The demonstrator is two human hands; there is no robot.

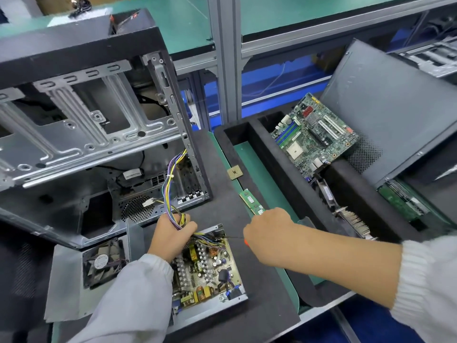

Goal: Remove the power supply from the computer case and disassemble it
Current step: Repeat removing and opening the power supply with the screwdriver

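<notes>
The left hand is clamped in a fist around the wire bundle, a thick rope of purple, yellow and blue leads gripped right where they fan out of the power supply. The supply sits open directly under and just in front of that hand, lid off, its circuit board bare with coils, capacitors and heat-sink fins showing, resting on the dark mat of the counter. From the fist the bundle climbs away into the computer case, which stands beyond the left hand with its side open and its bare metal frame on show.

Over to the right hand: curled tight around a tool with an orange handle, only a sliver of which peeks from under the fingers. A thin dark shaft runs from that hand across to the near corner of the supply, its tip reaching in among the wires. What kind of tool it is cannot be told.

Outside the left wrist lies the detached cover with the cooling fan on it. Just beyond the right hand a green memory stick lies on the counter, a small square chip farther out. Past the right forearm, a motherboard sits tilted in a black foam tray.
</notes>
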